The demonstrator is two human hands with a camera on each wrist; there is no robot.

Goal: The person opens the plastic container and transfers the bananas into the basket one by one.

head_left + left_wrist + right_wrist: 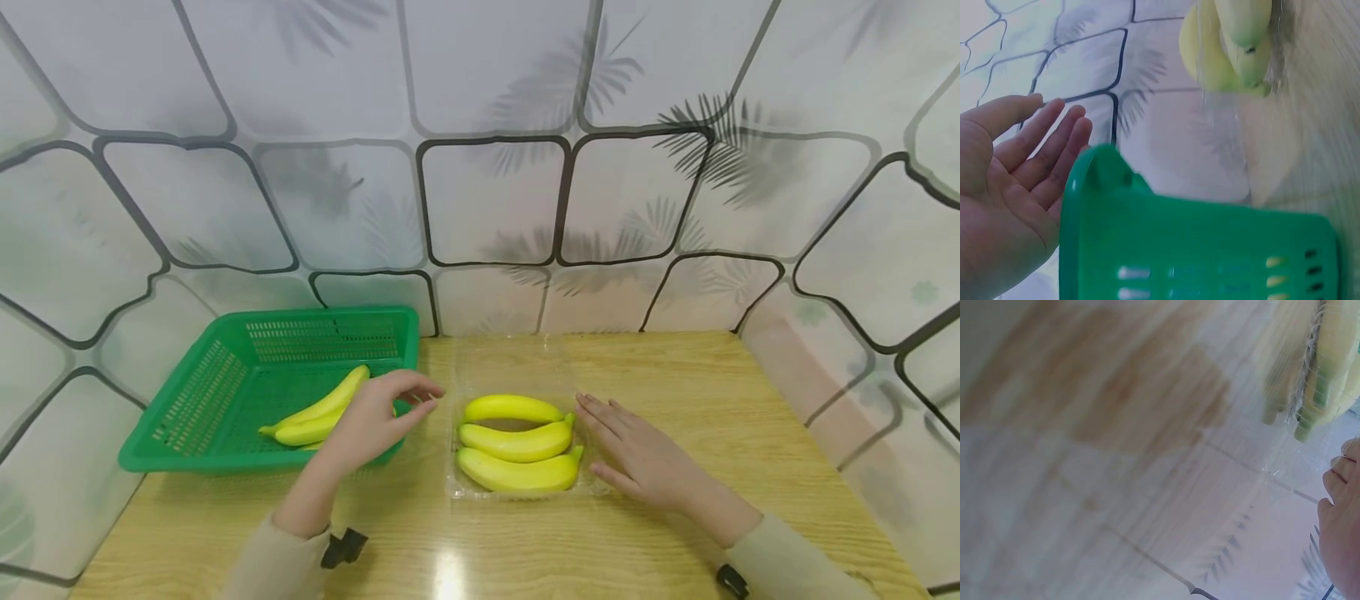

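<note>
Three yellow bananas (517,473) lie side by side in a clear plastic box (453,485), its transparent lid (513,360) folded back toward the wall. My left hand (366,423) hovers over the right rim of a green basket (225,465), fingers loosely bent, thumb apart, holding nothing. More bananas (330,402) lie inside that basket, partly hidden behind this hand. In the left wrist view its palm (1010,200) shows bare beside the basket's edge. My right hand (648,460) lies beside the box's right side, fingers extended, fingertips right at the box's edge.
The wooden table (667,375) carries both the basket and the box, with a gap of tabletop between them. A patterned wall (491,200) rises right behind the table and wraps around both sides.
</note>
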